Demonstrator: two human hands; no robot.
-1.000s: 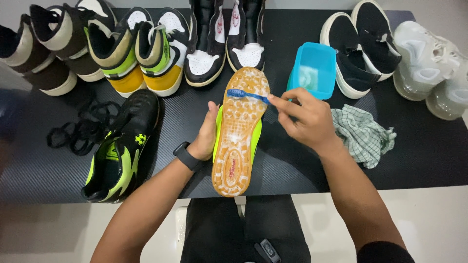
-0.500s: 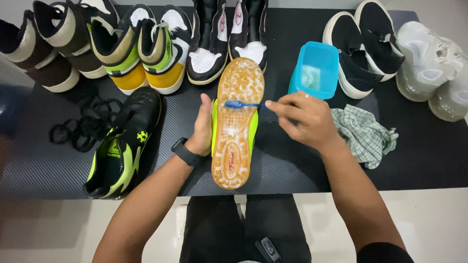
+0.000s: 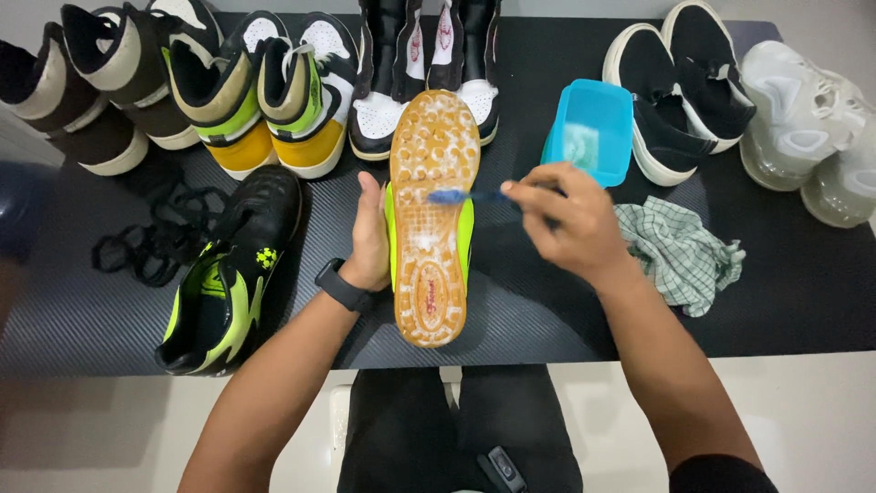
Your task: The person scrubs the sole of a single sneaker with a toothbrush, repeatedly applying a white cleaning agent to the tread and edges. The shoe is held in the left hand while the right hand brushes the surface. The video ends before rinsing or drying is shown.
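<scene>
— One shoe (image 3: 433,219) lies sole up at the middle of the dark ribbed desk (image 3: 547,310): tan rubber with small round studs, foamy white, neon-yellow sides.

— And the hands?

— Left hand (image 3: 370,239) clasps the shoe's left edge. Right hand (image 3: 566,219) pinches a blue toothbrush (image 3: 461,196), bristles on the sole. Just beyond it sit a blue plastic tub (image 3: 593,128) and a crumpled checked cloth (image 3: 680,254).

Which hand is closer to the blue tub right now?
Right. The right hand sits just below the blue tub; the left hand is farther, across the upturned shoe.
</scene>
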